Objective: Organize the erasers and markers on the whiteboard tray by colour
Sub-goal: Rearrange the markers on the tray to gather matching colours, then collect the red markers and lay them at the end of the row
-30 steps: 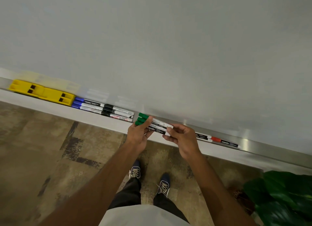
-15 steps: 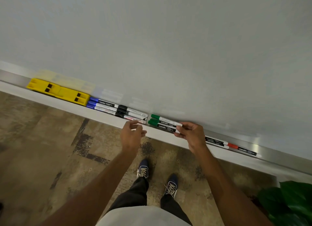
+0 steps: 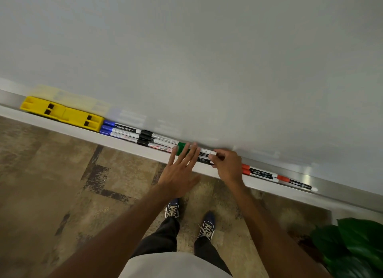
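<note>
Left hand [image 3: 180, 174] splayed flat over green markers [image 3: 182, 148]; right hand [image 3: 228, 165] pinches their ends.

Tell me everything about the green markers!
The green markers lie flat on the whiteboard tray, side by side, caps pointing left, next to the black markers. They have shiny green plastic caps and white and black labelled barrels. The left hand spreads its fingers over them; the right hand pinches their right ends.

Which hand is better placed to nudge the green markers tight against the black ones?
Right hand: its fingers already pinch the green markers' far ends. The left hand lies flat and open over them.
</note>
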{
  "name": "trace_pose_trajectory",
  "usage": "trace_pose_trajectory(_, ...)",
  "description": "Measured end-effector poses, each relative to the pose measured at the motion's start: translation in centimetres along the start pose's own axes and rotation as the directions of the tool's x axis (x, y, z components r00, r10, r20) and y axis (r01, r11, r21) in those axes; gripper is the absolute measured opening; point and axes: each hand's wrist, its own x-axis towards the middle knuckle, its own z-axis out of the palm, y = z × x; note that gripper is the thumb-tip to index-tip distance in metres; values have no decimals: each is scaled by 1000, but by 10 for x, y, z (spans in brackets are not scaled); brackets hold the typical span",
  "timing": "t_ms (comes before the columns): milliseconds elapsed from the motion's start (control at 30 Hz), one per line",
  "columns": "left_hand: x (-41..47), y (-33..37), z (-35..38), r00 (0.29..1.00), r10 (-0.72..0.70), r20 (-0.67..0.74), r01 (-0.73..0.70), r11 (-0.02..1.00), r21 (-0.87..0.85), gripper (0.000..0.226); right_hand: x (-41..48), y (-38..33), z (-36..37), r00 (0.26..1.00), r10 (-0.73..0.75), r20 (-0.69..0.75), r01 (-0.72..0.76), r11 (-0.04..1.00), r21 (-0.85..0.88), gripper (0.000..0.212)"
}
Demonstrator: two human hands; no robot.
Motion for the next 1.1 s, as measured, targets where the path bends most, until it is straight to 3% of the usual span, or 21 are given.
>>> trace_pose_trajectory(133,2,-3,11,1000,14,-19,-13,999,52,84,-8,-1,6,993,-119,0,112,937,-331,27)
trace_pose_trajectory(267,1,-9,16,1000,13,-20,-12,997,80,86,-24,6,10,947,-322,-18,245,754,-610,34)
trace_pose_trajectory(367,1,-10,19,1000,13,-27,-10,996,91,91,-34,19,18,891,-445,94,380,616,-690,50)
trace_pose_trajectory(467,1,-8,20,1000,3,-27,0,995,101,96,-41,35,26,877,-380,293,462,502,-731,70)
trace_pose_trajectory(600,2,-8,18,1000,-24,4,23,987,157,103,-43,44,25,883,-294,365,460,391,-797,82)
trace_pose_trajectory(700,1,-8,15,1000,-23,21,18,980,199,103,-44,42,24,881,-295,370,465,399,-790,82)
trace_pose_trajectory(867,-2,9,3,1000,-17,-16,19,987,158,94,-48,44,0,896,-353,269,428,525,-736,74)
trace_pose_trajectory(1100,20,75,-11,1000,14,-14,-15,999,-34,70,-53,77,-88,916,-380,-127,227,754,-617,36)
